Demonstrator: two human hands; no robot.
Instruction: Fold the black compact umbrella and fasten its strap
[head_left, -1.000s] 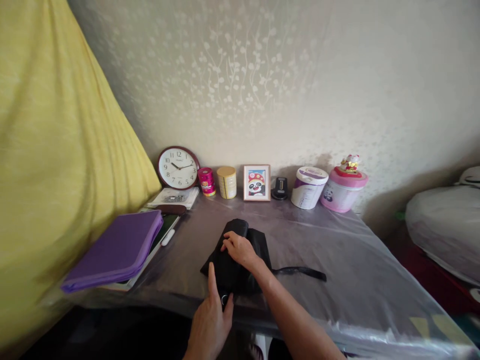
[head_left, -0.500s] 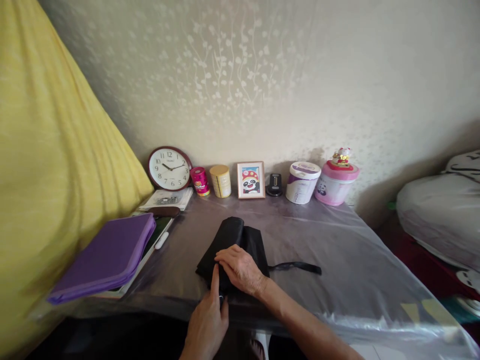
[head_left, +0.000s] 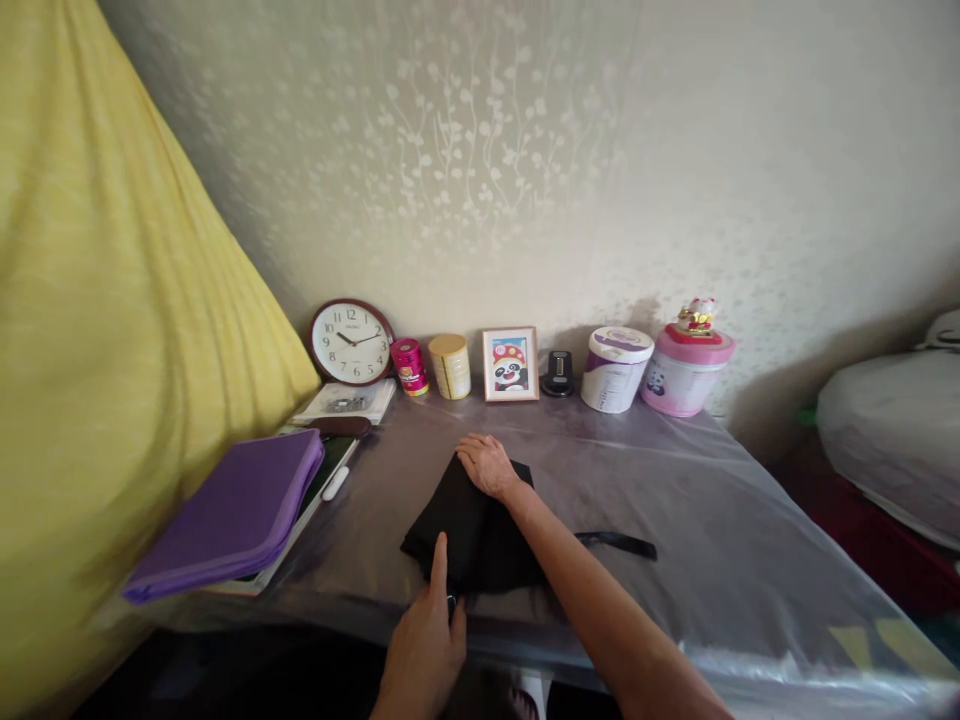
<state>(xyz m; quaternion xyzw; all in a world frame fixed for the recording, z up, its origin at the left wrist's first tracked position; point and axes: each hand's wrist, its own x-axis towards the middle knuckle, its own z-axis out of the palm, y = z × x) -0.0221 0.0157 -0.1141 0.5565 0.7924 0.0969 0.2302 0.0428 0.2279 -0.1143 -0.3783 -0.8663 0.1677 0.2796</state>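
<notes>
A black folding umbrella lies collapsed near the front edge of the table, its fabric spread in flat folds. Its strap trails off to the right. My left hand is closed around the handle at the near end, with the index finger stretched out along the fabric. Only a small dark bit of the handle shows between the fingers. My right hand lies flat on the far end of the fabric, fingers extended together and pointing left.
Left on the plastic-covered table lie a purple folder and books. Along the wall stand a clock, a pink can, a yellow can, a framed panda picture, a white tub and a pink tub.
My right hand has slid away from me, from the middle of the umbrella to its far end, and the fabric under it lies flatter. My left hand keeps its hold.
</notes>
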